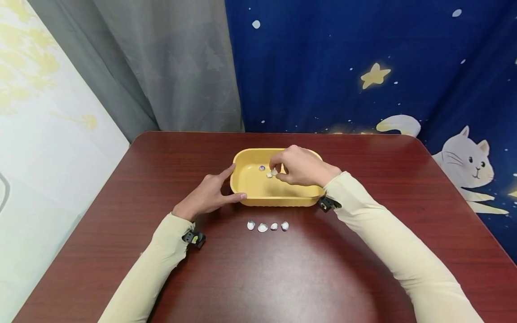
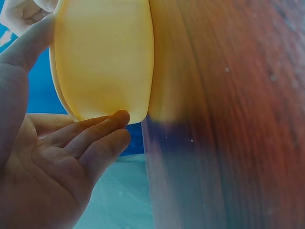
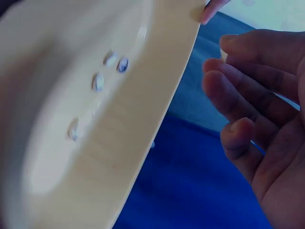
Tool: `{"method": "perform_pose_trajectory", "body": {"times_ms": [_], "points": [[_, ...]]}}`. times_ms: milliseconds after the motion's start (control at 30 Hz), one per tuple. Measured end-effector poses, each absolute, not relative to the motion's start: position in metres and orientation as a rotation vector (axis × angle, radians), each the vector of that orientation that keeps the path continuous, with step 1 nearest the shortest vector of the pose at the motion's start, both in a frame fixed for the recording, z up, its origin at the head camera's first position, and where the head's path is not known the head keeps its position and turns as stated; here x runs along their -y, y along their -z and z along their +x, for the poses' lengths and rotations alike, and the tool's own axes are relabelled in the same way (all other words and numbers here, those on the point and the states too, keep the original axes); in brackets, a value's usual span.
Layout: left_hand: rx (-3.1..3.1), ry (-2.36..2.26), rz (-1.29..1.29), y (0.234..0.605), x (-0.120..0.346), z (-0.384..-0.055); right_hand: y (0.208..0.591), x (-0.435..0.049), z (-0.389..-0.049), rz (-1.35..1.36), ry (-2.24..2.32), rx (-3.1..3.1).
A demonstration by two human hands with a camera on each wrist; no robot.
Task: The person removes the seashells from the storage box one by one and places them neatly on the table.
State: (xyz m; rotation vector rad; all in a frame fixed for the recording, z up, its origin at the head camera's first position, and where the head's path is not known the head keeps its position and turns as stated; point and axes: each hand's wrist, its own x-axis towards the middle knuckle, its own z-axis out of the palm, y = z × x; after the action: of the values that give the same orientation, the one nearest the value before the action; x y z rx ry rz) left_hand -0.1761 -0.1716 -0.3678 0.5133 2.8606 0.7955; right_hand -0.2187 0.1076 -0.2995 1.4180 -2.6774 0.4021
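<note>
Yellow tub (image 1: 278,202): on table (image 1: 194,282) | left hand (image 1: 208,193): spread, touching tub's left end | right hand (image 1: 304,166): over tub's interior, pinching pale shell (image 1: 274,172) | loose shells (image 1: 262,168): on tub floor, between hands | four shells (image 1: 263,228): table row, near tub's front wall

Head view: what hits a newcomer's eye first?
The yellow tub in the middle of the dark red table, with the left hand touching its left end and the right hand over it, pinching a small pale piece. Then the row of four shells on its near side. Behind, the white cat on the blue curtain, far right.
</note>
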Motion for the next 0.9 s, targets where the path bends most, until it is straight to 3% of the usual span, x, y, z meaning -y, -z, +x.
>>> {"method": "perform_pose_trajectory", "body": {"times_ms": [900], "points": [[-2.844,-0.819,0.491,0.368,0.171,-0.175,0.325,-0.140,-0.181,1.370,-0.493,2.606]]}}
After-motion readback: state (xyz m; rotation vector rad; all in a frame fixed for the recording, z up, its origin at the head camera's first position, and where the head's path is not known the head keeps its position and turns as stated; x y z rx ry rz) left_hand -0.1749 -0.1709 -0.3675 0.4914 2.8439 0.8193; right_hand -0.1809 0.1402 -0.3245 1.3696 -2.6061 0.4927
